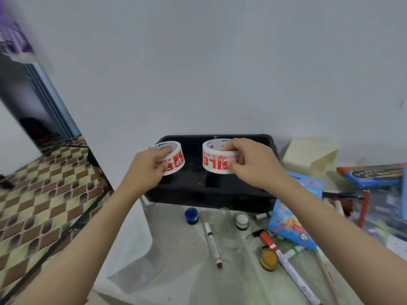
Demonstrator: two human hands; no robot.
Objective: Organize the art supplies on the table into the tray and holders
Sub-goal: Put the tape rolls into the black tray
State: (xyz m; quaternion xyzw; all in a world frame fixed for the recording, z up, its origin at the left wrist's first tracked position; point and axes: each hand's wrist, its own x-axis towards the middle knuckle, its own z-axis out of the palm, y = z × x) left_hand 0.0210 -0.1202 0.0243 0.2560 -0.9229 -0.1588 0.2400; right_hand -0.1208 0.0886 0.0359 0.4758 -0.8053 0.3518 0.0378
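Pale, stained worktop. Black tray sits at the back. Just in front of it are a blue jar and a white-lidded jar, and nearer the camera a yellow-lidded jar. A dark-red-capped marker lies between the blue and yellow-lidded jars. A long red-capped marker runs diagonally just right of the yellow-lidded jar, with a green marker touching it. Blue box at the tray's right corner, cream box behind. Translucent plastic container at the left edge.

grey wall behind | checkered floor left | blue door frame left
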